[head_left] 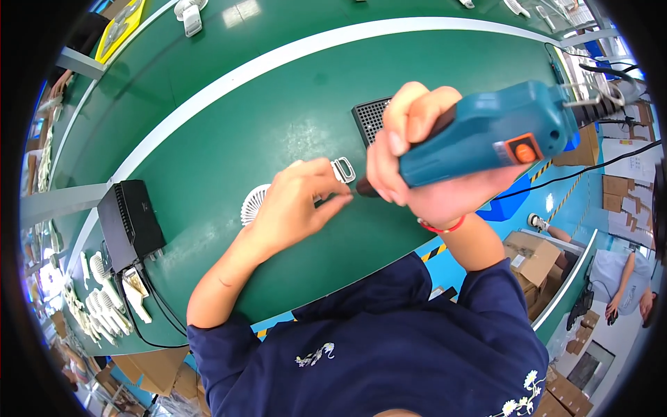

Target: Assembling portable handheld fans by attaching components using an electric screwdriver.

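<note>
My right hand point(386, 163) is wrapped round a teal electric screwdriver point(486, 132) with an orange button, its dark nose pointing left. My left hand point(295, 201) is closed in a pinch, thumb and forefinger almost meeting by the screwdriver's tip. Whatever sits between those fingertips is too small to make out. Below the left hand lies a white handheld fan point(253, 205). Its slatted round head shows left of the wrist and a white loop point(343, 170) shows beyond the fingers; the hand covers the middle.
A black perforated tray point(361, 124) stands behind the screwdriver on the green table point(278, 125). At left is a black box point(132, 222) with cables, near several white fan parts point(104, 306). A cable point(590, 165) runs off to the right. Another person point(618, 278) sits at far right.
</note>
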{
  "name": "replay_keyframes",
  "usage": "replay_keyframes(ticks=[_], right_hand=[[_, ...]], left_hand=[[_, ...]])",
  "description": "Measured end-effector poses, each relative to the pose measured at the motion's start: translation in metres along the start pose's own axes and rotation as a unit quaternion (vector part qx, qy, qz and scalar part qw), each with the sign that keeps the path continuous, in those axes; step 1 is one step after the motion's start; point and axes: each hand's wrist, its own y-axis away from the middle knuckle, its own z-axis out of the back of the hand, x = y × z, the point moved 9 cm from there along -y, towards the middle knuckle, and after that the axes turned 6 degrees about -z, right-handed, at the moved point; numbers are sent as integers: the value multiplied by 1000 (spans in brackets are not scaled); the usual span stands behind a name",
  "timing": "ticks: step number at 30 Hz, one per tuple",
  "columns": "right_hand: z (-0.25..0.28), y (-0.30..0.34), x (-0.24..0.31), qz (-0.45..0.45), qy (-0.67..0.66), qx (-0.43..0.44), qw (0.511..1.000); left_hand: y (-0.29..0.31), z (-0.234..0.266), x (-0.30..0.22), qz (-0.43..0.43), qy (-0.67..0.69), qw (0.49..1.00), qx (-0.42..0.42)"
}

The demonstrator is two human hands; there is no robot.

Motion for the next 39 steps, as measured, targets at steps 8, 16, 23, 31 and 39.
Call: replay_keyframes(ticks=[8, 16, 23, 31, 39], right_hand=[[8, -3, -32, -34, 227, -114, 967], [16, 5, -36, -31, 315, -200, 927], [11, 5, -44, -30, 110, -80, 990], [80, 16, 68, 170, 180, -149, 957], [103, 23, 64, 188, 225, -190, 937]], left_hand=[[1, 10, 25, 63, -12, 995, -83], [-1, 9, 20, 56, -29, 996, -64], [0, 5, 25, 73, -35, 995, -55], [1, 1, 7, 14, -102, 994, -48], [-1, 5, 0, -5, -152, 987, -53]])
